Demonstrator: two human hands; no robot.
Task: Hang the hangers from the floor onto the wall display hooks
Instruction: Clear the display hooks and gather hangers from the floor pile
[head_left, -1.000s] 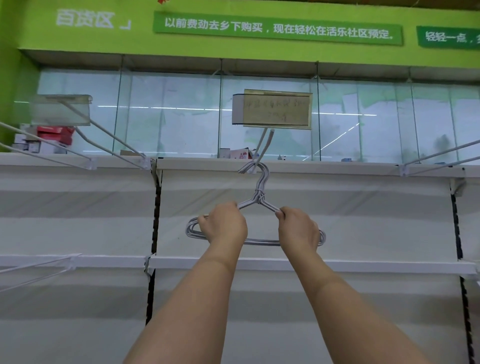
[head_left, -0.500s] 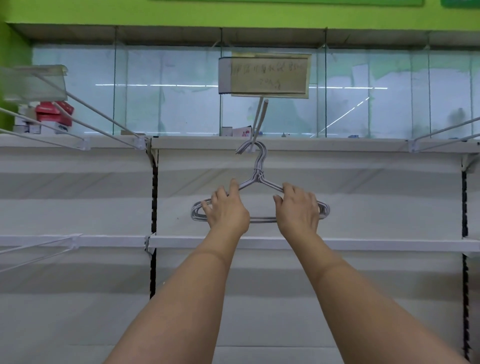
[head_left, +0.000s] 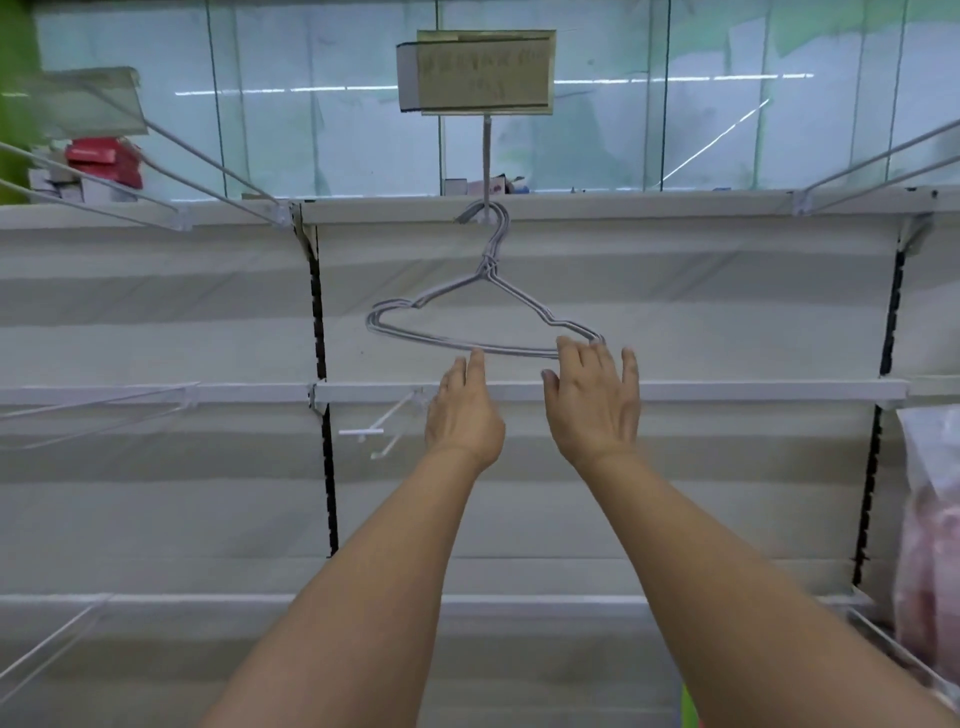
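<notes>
A bundle of grey wire hangers (head_left: 470, 312) hangs by its hooks from the centre display hook (head_left: 487, 171), which juts out from the top rail under a yellowed price tag (head_left: 485, 73). The bundle hangs tilted, its left end higher. My left hand (head_left: 462, 410) is just below the hangers' bottom bar with straight fingers, the fingertips at the bar's height. My right hand (head_left: 595, 402) is spread open beside it, its fingertips level with the bar's right end. Neither hand holds anything.
White shelf panels fill the wall. Bare wire hooks stick out at the upper left (head_left: 208, 166), upper right (head_left: 878, 161), lower left (head_left: 93, 415) and middle (head_left: 384, 428). A bagged pink product (head_left: 930, 545) hangs at the right edge. Red boxes (head_left: 104, 158) sit behind the top rail.
Both hands released the hanger bundle, opened and dropped below its bottom bar. The bundle now hangs from the hook, tilted. The view has tipped downward.
</notes>
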